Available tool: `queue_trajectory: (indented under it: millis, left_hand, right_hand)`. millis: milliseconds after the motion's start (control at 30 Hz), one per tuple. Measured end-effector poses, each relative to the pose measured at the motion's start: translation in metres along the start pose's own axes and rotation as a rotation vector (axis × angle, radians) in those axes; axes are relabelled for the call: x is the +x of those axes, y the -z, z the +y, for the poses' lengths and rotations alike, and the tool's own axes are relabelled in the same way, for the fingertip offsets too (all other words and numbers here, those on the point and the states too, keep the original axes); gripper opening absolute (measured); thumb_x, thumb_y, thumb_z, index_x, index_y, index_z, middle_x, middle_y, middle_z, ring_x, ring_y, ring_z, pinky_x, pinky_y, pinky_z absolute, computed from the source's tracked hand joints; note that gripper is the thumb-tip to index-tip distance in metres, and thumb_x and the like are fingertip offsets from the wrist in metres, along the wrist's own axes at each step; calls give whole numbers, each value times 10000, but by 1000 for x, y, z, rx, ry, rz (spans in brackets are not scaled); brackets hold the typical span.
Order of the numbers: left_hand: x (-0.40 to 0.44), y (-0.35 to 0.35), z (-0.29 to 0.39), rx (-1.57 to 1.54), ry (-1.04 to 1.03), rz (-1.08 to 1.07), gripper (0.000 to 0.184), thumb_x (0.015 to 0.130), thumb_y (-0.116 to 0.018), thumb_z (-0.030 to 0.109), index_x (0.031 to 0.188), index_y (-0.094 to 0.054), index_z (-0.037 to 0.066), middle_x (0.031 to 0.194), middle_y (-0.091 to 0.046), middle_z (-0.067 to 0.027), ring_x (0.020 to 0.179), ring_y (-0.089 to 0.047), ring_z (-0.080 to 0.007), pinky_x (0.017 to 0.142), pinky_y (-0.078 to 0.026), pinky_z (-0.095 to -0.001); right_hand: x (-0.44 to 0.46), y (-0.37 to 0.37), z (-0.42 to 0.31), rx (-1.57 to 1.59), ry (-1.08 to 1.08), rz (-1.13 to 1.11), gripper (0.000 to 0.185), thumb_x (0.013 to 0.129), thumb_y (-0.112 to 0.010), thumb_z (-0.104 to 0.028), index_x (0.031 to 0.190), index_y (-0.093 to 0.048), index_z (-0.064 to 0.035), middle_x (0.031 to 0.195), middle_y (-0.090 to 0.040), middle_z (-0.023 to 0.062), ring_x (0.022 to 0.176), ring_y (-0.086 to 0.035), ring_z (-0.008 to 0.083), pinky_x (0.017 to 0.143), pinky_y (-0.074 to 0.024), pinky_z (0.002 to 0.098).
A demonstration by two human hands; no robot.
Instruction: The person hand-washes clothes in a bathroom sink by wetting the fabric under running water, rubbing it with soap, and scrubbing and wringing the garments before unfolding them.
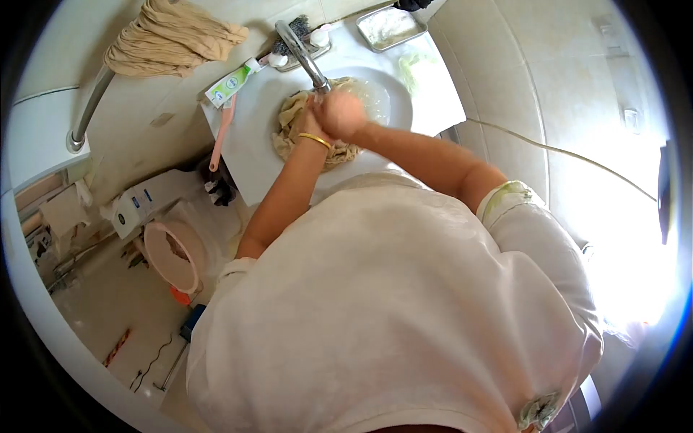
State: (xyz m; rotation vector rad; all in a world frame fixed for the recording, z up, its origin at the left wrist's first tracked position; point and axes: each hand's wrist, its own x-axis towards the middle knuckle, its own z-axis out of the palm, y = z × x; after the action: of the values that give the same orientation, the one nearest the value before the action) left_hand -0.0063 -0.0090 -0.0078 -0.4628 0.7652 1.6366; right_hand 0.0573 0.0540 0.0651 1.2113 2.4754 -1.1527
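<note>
Both my hands meet over the white washbasin [253,148], just under the spout of the metal tap [307,66]. A wet, crumpled beige cloth [290,115] lies in the basin, spreading out around and below them. My left hand [316,121], with a gold bangle at its wrist, is closed on the cloth; its fingertips are hidden by the other hand. Pressed against it from the right, my right hand [343,114] is smeared by motion. It looks like a fist, and what it holds is hidden. Suds [377,101] show at the basin's right side.
Along the counter's left edge lie a green-and-white tube [231,84] and a pink-handled brush [224,133]. A metal tray [391,29] sits at the back right. Tan fabric [170,40] hangs over a rail at upper left. A pink tub [175,252] stands low on the left.
</note>
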Motion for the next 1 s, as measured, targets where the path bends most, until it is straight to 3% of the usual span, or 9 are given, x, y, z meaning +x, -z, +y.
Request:
queue_trajectory:
  millis: [167,300,433,600,700,867,900,967,1000]
  left_hand:
    - [-15,-23,3,348,-135,-21,293,880,-438,353,998,-528,101,978,-574,-60,905,-561,-213,799,-466,-369]
    - [-37,-32,21,191,-141,-26,227,865,-497,315,976,-503,117,1027,-565,-43,960,-554,-208,829,-460,-393]
    - [-53,-29,27,180,-245,-53,404,889,-436,447,1063,-472,84,1091,-545,-96,1024,-534,-248,898,-424,-411]
    - [-54,-34,25,226,-227,-69,564,873,-399,528,1153,-439,40,1190,-497,-127,1097,-491,-271,945,-391,-416]
    - [-52,-31,20,184,-151,14,633,846,-396,579,1143,-456,23,1187,-501,-129,1100,-485,-279,946,-390,-406]
    - [-3,33,23,83,146,-35,733,796,-366,668,1073,-522,8,1131,-539,-123,1045,-503,-280,929,-397,-382]
    - [-6,32,22,40,227,-565,451,872,-428,444,1090,-516,60,1111,-537,-110,1066,-498,-267,929,-394,-427]
    - [23,47,-16,98,-54,-382,463,844,-429,489,1013,-531,70,1040,-556,-92,1007,-517,-246,873,-430,-391]
    - [28,45,-29,135,-126,-253,450,836,-436,488,987,-534,76,1014,-562,-86,988,-523,-239,854,-443,-380]
  right_hand:
    - [55,-20,63,511,-234,131,383,868,-421,-324,798,-625,-8,857,-620,210,794,-605,344,737,-472,399]
    - [30,17,64,1586,-440,-246,359,920,-439,-301,1057,-532,18,1005,-597,123,854,-600,226,767,-491,353]
    - [14,37,72,1626,-161,-391,396,920,-434,-330,1120,-500,4,1109,-551,112,1035,-522,217,957,-376,369]
    - [6,27,81,1540,-396,-712,681,765,-570,-549,1277,-373,-144,1343,-299,135,1185,-366,304,935,-339,549]
    - [8,5,74,1601,-467,-731,569,800,-566,-470,1240,-420,-140,1338,-321,121,1188,-349,316,904,-358,566]
    - [-27,-11,32,259,365,309,283,766,-580,-249,964,-559,-48,958,-555,203,908,-545,324,726,-461,415]
    - [-29,-22,28,110,406,379,289,773,-560,-263,965,-552,-48,931,-555,185,853,-550,334,705,-457,418]
    - [-32,-37,23,-186,486,500,304,788,-520,-291,968,-538,-47,875,-554,148,744,-561,353,663,-450,425]
    - [-17,-28,33,87,495,357,348,807,-492,-331,1009,-540,-52,905,-575,165,716,-573,372,676,-452,437]
